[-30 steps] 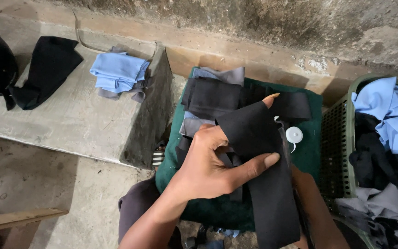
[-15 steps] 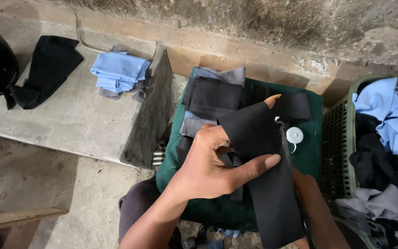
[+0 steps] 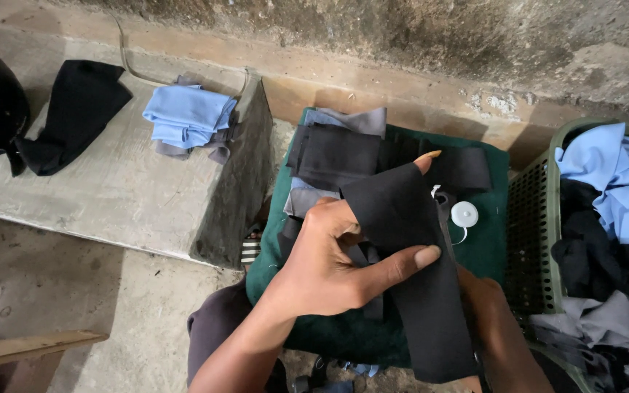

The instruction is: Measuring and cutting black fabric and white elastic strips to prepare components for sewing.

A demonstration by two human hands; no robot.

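The left hand (image 3: 343, 266) is gripping a black strip (image 3: 416, 269) over the green cushion (image 3: 485, 251) (white round spool (image 3: 464, 214) beside it); the right hand (image 3: 493, 306), under the strip, is mostly hidden, grip unclear.

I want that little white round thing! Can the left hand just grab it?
Probably not right away. The left hand is busy pinching the black cloth strip, and that strip lies between it and the white disc on the green cloth.
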